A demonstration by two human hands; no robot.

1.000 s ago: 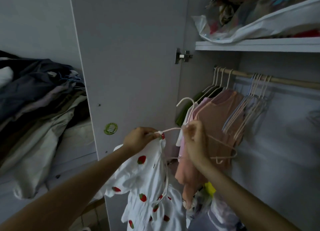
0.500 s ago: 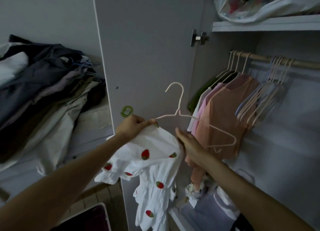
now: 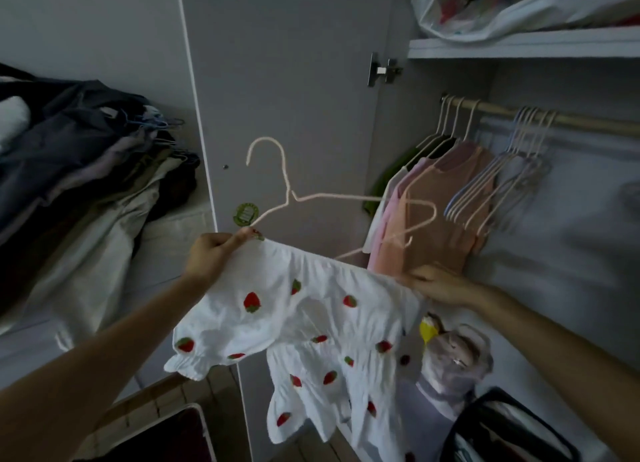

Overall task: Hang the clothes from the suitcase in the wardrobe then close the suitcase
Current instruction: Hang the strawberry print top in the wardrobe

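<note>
A white dress with red strawberries (image 3: 311, 326) hangs stretched between my two hands in front of the open wardrobe. My left hand (image 3: 211, 253) pinches one end of its neckline together with the left arm of a pale pink wire hanger (image 3: 287, 195), whose hook points up. My right hand (image 3: 436, 285) grips the other end of the neckline, below the hanger's right arm. The wardrobe rail (image 3: 588, 124) carries pink and peach clothes (image 3: 440, 226) and several empty hangers (image 3: 512, 174). A corner of the suitcase (image 3: 180, 434) shows at the bottom.
The wardrobe door (image 3: 287, 80) stands open just behind the hanger. A heap of dark and beige clothes (image 3: 79, 170) lies on a surface at the left. A shelf (image 3: 519, 42) above the rail holds a plastic bag. Bags (image 3: 457, 361) sit on the wardrobe floor.
My right hand has moved right and pulled the dress neckline out wide. The hanger's hook has risen upright, and the view has dropped a little lower.
</note>
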